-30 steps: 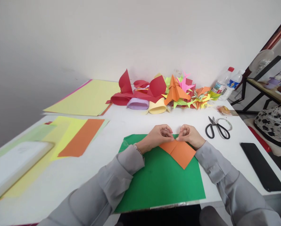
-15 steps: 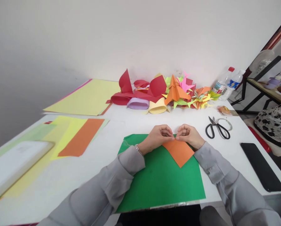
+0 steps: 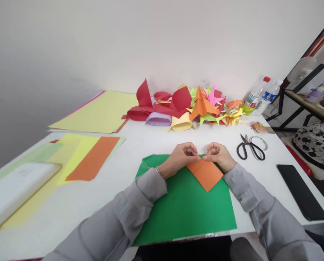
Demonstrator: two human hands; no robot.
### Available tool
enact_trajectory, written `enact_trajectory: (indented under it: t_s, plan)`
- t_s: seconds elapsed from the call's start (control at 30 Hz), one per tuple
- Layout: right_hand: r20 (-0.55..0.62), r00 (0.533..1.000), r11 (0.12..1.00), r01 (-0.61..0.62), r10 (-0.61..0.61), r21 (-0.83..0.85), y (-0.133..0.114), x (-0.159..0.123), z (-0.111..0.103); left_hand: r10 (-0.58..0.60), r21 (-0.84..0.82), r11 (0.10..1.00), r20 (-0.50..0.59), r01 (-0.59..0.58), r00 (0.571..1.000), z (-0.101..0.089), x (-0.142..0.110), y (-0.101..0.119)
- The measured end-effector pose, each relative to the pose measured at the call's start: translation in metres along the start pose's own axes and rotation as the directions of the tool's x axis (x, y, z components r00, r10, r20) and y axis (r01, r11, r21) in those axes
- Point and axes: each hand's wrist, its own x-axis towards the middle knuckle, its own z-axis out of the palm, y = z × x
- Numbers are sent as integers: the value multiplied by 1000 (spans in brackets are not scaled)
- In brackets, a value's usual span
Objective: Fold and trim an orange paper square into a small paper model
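Observation:
An orange sheet of paper (image 3: 207,177) is turned cornerwise, one corner pointing toward me, over a green sheet (image 3: 186,210) at the table's front edge. My left hand (image 3: 182,159) pinches its far end between thumb and fingers. Close beside it, my right hand (image 3: 217,156) pinches the same far end, the fingertips of both hands nearly meeting. The paper's far corner is hidden under the fingers.
Black-handled scissors (image 3: 250,148) lie to the right, near a black phone (image 3: 302,192). Folded paper shapes (image 3: 202,105) and plastic bottles (image 3: 260,96) line the wall. Coloured paper strips (image 3: 94,159) and a white box-like object (image 3: 23,192) are at left. A person's patterned clothing (image 3: 315,139) shows at right.
Both hands keep their pinch on the orange paper. Its near corner has shifted very slightly; otherwise the scene looks the same.

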Motion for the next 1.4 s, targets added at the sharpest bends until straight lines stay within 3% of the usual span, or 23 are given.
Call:
enact_trajectory:
  t_s: [0.2,0.6,1.4]
  plan:
    - [21,1000,999,-2,1,41,1,0,-3,4,-26,1000,-4,-4,1000,-1,1,-2]
    - [96,995,998,35,-29,-52,0,-3,1,30,57,998,20,-31,999,1,0,-3]
    - [6,1000,998,-1,1,68,-3,-1,0,-46,-58,997,-10,45,999,-4,2,-1]
